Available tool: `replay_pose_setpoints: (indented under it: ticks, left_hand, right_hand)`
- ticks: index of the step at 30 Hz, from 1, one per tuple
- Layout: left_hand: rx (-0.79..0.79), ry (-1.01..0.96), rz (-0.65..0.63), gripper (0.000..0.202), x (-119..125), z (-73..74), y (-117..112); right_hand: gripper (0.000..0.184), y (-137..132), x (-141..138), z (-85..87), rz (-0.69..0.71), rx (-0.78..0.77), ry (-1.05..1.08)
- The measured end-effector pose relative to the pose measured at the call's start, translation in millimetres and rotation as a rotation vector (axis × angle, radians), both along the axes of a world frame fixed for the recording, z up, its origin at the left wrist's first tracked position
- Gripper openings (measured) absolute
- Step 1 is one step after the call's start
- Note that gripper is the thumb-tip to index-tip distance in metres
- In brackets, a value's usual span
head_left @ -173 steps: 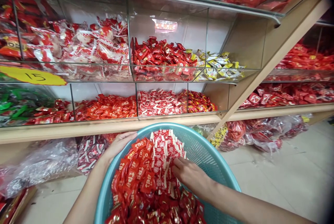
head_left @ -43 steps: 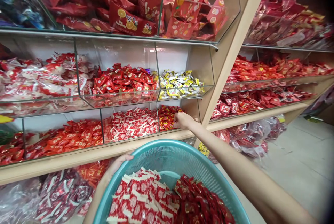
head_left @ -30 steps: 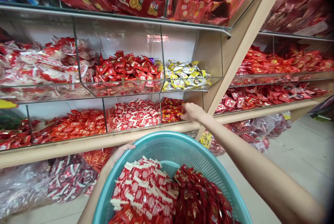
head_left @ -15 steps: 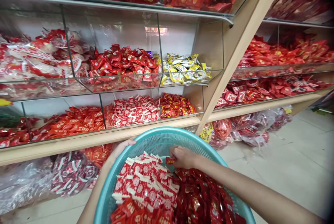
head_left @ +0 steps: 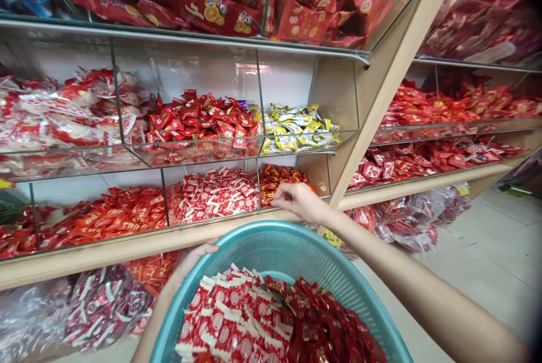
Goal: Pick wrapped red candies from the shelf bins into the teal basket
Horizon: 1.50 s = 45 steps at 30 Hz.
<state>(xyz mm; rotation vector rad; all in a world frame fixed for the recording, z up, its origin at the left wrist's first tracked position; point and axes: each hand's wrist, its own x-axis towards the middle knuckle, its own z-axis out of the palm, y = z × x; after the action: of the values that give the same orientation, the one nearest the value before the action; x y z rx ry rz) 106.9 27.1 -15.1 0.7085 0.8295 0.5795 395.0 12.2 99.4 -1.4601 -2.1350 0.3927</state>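
Observation:
My left hand (head_left: 195, 261) grips the left rim of a teal plastic mesh basket (head_left: 271, 227), fingers over the edge. Red-and-white wrapped candies (head_left: 237, 318) fill the basket's left side, dark red glossy ones (head_left: 334, 323) its right. A single small red candy (head_left: 276, 285) lies at the far edge of the pile. Above the basket's far rim, my right hand (head_left: 298, 200) is in front of the shelf compartment of red-and-yellow candies (head_left: 275, 174). Its fingers are curled together, and whatever may be between them is hidden.
Glass-divided shelves hold red-and-white candies (head_left: 215, 196), orange-red candies (head_left: 122, 210), yellow-and-white candies (head_left: 298, 126) and red candies (head_left: 203, 117). A slanting wooden post (head_left: 381, 97) stands to the right. Plastic bags of candy (head_left: 105, 306) sit below the wooden shelf edge (head_left: 110, 253).
My right hand has moved up and out of the basket to the shelf compartment. The small red candy it had is now in the basket. My left hand still grips the rim.

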Motion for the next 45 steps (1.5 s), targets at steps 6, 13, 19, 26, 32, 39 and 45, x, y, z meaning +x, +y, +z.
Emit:
replay_pose_setpoints:
  ticks: [6, 13, 19, 26, 32, 39, 45]
  left_hand:
    - [-0.003, -0.008, -0.022, 0.040, -2, -0.4, 0]
    - [0.000, -0.002, -0.012, 0.033, -3, 4.8, -4]
    - [-0.064, -0.005, -0.030, 0.037, -1, 11.6, -8]
    - [-0.083, 0.002, -0.012, 0.034, 1, 17.1, -13]
    - [-0.037, -0.035, -0.023, 0.037, 0, 10.3, -10]
    - [-0.034, -0.049, -0.030, 0.038, -3, 6.3, -8]
    - [-0.073, -0.033, -0.052, 0.034, -4, 5.2, -8]
  right_hand:
    - [0.023, 57, 5, -11.1, -0.086, -0.003, -0.354]
    - [0.021, 61, -1, -22.7, -0.122, 0.002, -0.409]
    - [0.025, 28, 17, -0.9, -0.112, 0.143, -0.100]
    - [0.027, -49, 5, -19.4, 0.076, -0.156, 0.071]
    - [0.023, -52, -24, -94.3, 0.112, -0.323, -0.391]
    - [0.032, -57, -42, -101.7, 0.023, -0.335, -0.643]
    - [0.028, -43, -25, -22.3, 0.022, -0.097, -0.365]
